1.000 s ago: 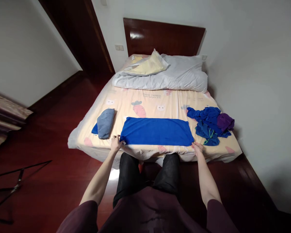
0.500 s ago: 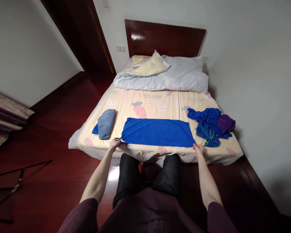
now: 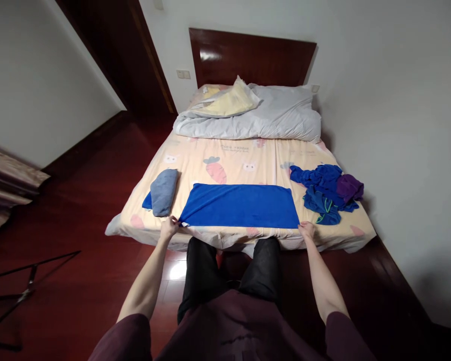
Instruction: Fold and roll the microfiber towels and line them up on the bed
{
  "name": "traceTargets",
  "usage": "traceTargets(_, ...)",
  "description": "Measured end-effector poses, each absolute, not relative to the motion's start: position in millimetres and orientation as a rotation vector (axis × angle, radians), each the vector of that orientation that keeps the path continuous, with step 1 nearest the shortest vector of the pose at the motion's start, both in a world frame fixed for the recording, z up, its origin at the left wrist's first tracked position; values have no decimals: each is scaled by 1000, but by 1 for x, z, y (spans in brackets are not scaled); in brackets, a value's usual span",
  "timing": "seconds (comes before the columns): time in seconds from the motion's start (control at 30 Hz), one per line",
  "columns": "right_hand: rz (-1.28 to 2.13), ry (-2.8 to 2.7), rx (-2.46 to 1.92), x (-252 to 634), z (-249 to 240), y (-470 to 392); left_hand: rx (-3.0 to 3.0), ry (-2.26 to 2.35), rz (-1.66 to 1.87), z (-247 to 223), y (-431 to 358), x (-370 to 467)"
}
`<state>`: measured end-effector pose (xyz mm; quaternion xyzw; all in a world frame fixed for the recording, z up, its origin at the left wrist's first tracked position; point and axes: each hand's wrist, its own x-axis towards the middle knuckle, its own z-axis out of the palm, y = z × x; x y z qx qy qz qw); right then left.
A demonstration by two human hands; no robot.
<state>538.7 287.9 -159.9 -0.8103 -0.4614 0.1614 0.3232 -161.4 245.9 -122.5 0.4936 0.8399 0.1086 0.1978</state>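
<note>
A blue towel (image 3: pixel 240 205) lies spread as a long rectangle near the front edge of the bed (image 3: pixel 270 155). My left hand (image 3: pixel 170 227) pinches its near left corner, where a small white tag shows. At the near right corner, my right hand (image 3: pixel 306 229) is closed on the towel's edge. Left of the towel sits a folded grey-blue cloth (image 3: pixel 164 192) with a bit of blue fabric under it. To the right is a crumpled heap of blue cloths (image 3: pixel 322 178), one with green trim, beside a purple cloth (image 3: pixel 350 188).
A grey quilt (image 3: pixel 285 113) and a pale yellow pillow or cloth (image 3: pixel 235 100) lie by the dark wooden headboard (image 3: pixel 255 57). A black metal stand (image 3: pixel 32 278) is on the floor at left, below a curtain (image 3: pixel 11 180). A wall runs along the right.
My left hand has moved slightly left and down, drawing the towel's near left corner outward so the near edge is straighter. My right hand has barely moved. The view has shifted slightly.
</note>
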Motion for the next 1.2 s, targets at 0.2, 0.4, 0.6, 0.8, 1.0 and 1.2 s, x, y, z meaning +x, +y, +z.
traceTargets(0.2, 194, -1436, -2129, 468, -138, 324, 1932, 2210, 297, -120, 261, -135)
traceTargets(0.4, 181, -1656, -1985, 371, -147, 349, 2002, 1989, 191, -130, 293, -113)
traceTargets(0.6, 141, -1683, -2193, 337, -182, 337, 1858, 1953, 39, -122, 324, -139)
traceTargets(0.8, 14, -1705, -2239, 336, -188, 339, 1777, 2099, 181, -102, 402, -175)
traceTargets(1.0, 9, -1694, -2200, 333, -188, 341, 1618, 2157, 270, -103, 471, -176)
traceTargets(1.2, -16, -1689, -2184, 331, -185, 343, 1670, 1944, 359, -106, 499, -179)
